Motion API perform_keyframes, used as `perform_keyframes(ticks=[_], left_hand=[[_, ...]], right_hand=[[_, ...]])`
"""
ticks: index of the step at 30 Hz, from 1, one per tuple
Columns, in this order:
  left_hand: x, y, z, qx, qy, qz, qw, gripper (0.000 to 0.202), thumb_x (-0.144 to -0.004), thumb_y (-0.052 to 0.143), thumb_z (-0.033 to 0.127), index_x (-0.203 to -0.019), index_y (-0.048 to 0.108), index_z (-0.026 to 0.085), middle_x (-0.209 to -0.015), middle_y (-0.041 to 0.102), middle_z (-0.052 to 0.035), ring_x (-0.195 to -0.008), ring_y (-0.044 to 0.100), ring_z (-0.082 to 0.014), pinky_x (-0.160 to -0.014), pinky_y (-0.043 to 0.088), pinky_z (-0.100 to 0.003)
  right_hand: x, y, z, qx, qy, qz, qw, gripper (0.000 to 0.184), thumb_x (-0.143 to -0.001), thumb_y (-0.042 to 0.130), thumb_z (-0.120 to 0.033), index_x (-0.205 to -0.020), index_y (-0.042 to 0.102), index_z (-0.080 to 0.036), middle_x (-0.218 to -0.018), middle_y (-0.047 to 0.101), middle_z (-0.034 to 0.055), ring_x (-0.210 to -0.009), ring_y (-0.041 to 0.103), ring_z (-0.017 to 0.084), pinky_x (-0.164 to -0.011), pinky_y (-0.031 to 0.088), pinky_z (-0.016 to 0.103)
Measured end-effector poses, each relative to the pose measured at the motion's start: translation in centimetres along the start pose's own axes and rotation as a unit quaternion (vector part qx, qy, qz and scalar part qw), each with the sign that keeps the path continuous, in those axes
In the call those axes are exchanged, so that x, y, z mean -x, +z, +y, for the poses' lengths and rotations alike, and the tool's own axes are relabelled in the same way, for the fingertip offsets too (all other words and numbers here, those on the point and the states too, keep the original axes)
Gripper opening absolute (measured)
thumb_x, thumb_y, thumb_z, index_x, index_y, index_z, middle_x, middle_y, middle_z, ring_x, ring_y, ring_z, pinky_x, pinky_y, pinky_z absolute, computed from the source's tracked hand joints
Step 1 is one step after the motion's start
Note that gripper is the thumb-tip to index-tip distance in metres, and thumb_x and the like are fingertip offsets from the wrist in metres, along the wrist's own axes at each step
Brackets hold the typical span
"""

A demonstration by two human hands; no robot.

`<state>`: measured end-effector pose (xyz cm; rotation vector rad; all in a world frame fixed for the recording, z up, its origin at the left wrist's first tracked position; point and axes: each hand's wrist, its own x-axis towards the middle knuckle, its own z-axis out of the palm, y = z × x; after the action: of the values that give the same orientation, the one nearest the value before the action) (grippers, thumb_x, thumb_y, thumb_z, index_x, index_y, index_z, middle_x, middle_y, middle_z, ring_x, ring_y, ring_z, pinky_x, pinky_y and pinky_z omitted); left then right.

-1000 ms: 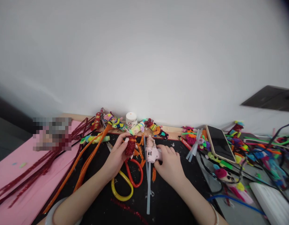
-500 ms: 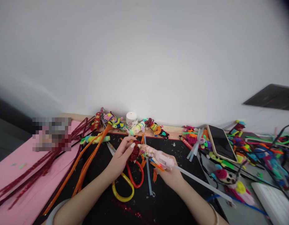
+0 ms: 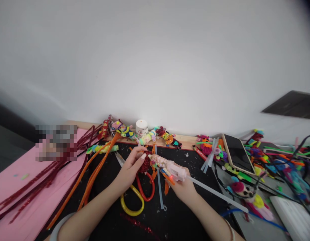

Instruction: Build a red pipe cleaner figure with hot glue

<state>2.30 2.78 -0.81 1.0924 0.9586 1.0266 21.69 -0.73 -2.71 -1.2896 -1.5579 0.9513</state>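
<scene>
Between the fingers of my left hand point(image 3: 131, 167) is a dark red tinsel piece point(image 3: 145, 163), apparently wound from glittery pipe cleaner. My right hand point(image 3: 183, 189) is closed around a pale pink hot glue gun point(image 3: 177, 171), its nozzle end pointing left at the red piece. A long translucent glue stick point(image 3: 220, 195) sticks out of the gun's back. A small red light glows on the gun. Under my hands lie scissors point(image 3: 132, 204) with one yellow and one red handle loop. Near them rests another glue stick point(image 3: 160, 189).
Orange pipe cleaners point(image 3: 91, 182) and dark red tinsel strands point(image 3: 48, 175) lie at left, partly over a pink sheet point(image 3: 9, 197). A white paper roll point(image 3: 141, 128) stands by the wall. A phone point(image 3: 237, 152), colourful pipe-cleaner figures and a white power strip point(image 3: 292, 216) are at right.
Both hands keep nearly the same pose, with the glue gun's nozzle still at the red tinsel piece. The rear end of the glue stick has shifted slightly up and left.
</scene>
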Motion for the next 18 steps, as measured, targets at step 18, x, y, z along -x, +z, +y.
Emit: perform_keyframes(ticks=[18], left_hand=[[0.0,0.0,-0.1,-0.036,0.035,0.006,0.999,0.019,-0.089,0.046,0.035,-0.106,0.048,0.028,-0.075,0.047,0.0045,-0.063,0.044,-0.0104,-0.060,0.040,-0.019]], right_hand=[[-0.4,0.0,-1.3,0.040,-0.046,0.007,0.998,0.015,-0.078,0.060,-0.033,-0.074,0.061,-0.018,-0.058,0.061,0.0026,-0.057,0.059,0.018,-0.050,0.048,0.025]])
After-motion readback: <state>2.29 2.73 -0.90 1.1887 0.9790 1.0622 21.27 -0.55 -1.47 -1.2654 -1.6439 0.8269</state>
